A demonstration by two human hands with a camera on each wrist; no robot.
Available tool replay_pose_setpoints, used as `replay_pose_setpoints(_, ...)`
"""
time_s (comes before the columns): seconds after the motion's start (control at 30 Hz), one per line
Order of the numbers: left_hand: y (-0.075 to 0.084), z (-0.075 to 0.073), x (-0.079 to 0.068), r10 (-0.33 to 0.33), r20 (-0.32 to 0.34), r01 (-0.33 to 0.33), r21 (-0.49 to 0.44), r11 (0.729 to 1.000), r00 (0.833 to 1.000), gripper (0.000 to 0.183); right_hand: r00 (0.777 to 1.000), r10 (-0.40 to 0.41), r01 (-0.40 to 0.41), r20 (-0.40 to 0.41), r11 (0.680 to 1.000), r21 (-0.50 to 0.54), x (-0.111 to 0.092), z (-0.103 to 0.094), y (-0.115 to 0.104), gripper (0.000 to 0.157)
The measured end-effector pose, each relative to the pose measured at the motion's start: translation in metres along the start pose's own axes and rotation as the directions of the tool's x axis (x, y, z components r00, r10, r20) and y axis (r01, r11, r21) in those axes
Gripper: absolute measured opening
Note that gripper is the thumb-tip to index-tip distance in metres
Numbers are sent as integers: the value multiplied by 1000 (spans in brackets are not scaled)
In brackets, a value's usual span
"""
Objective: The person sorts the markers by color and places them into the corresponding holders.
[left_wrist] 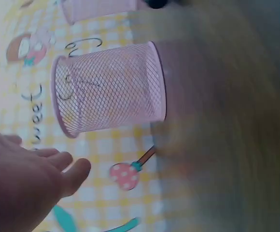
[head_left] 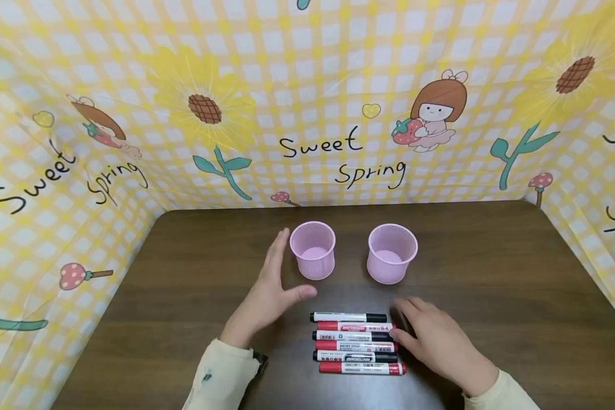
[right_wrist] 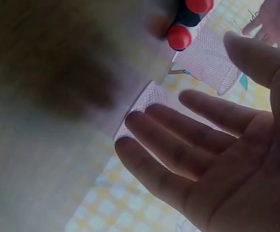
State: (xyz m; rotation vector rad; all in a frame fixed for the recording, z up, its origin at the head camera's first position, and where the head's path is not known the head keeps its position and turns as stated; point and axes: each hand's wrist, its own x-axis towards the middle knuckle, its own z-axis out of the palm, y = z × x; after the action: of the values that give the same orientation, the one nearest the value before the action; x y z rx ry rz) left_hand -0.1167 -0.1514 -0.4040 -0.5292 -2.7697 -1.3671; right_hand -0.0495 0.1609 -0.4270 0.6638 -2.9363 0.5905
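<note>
Two pink mesh pen cups stand upright on the table; inside both, only the bottom shows. My left hand is spread beside the left cup, its fingertips right at the rim and its thumb in front. The left wrist view shows that cup's mesh wall with the fingers apart from it. In a stacked row lie several markers, black-capped and red-capped by turns. At their right ends is my right hand, thumb close to the caps. The right wrist view shows its fingers extended and holding nothing.
The right cup stands behind the markers, a short way from the left one. Dark brown wood forms the table top. A yellow checked cloth with printed flowers hangs along the back and both sides.
</note>
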Motion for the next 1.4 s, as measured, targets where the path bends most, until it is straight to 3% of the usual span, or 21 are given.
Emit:
replay_pose_setpoints(0.07, -7, -2, 10, -36, -14, 34, -133, 991, 999, 112, 1000, -3, 3, 14, 1000, 11, 3, -1, 3, 38)
replay_pose_setpoints(0.2, -20, -1, 27, -43, -11, 36, -350, 936, 999, 108, 1000, -4, 4, 25, 1000, 19, 7, -3, 8, 18)
replay_pose_setpoints(0.33, -32, 3, 37, -21, 15, 25, -502, 865, 1000, 107, 999, -35, 35, 4, 999, 14, 8, -1, 11, 17)
replay_pose_setpoints(0.43, -41, 7, 40, -4, 44, 28, -565, 824, 999, 104, 998, -69, 69, -7, 998, 9, 6, 4, 11, 17)
replay_pose_setpoints(0.5, -47, 11, 41, -3, 71, 44, -587, 809, 997, 102, 996, -88, 88, -7, 996, 14, 5, 6, 10, 17)
replay_pose_setpoints(0.6, -53, 15, 42, -8, 101, 66, -589, 806, 995, 99, 994, -105, 105, -10, 994, 22, 4, 9, 9, 17)
replay_pose_setpoints(0.83, -58, 23, 47, -10, 149, 101, -620, 778, 989, 95, 991, -134, 134, -14, 991, 18, 4, 13, 8, 15)
replay_pose_setpoints(1.0, -61, 28, 49, -38, 152, 125, -616, 778, 988, 94, 987, -163, 163, 0, 987, 4, 5, 14, 6, 15)
replay_pose_setpoints(1.27, -69, 33, 56, 9, 133, 79, -638, 766, 991, 91, 989, -145, 147, 26, 985, -93, 8, 11, 2, 19)
replay_pose_setpoints(1.4, -62, 31, 59, 21, 143, 79, -657, 750, 990, 90, 988, -157, 156, 3, 978, -136, 9, 11, 1, 18)
